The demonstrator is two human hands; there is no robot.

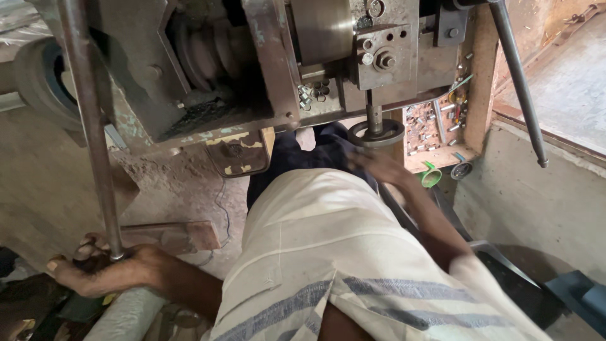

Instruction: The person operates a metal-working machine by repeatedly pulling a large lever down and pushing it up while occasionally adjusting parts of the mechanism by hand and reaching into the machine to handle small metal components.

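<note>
From the head camera, looking straight down the person's body, the left hand (104, 271) is stretched out low at the left, arm nearly level, fingers wrapped shut around the bottom end of a long steel lever rod (88, 126) that rises steeply to the machine's top left. The right hand (379, 165) reaches forward past the striped cream shirt (341, 265), blurred, at the near edge of the round handwheel (377, 133) hanging under the machine body (252, 63); whether its fingers close on the wheel cannot be told. Just right of the wheel, a wooden tray of small metal parts (435, 126) crowds in. A second lever rod (517, 82) slants down the right side, near the concrete wall (536, 189).
</note>
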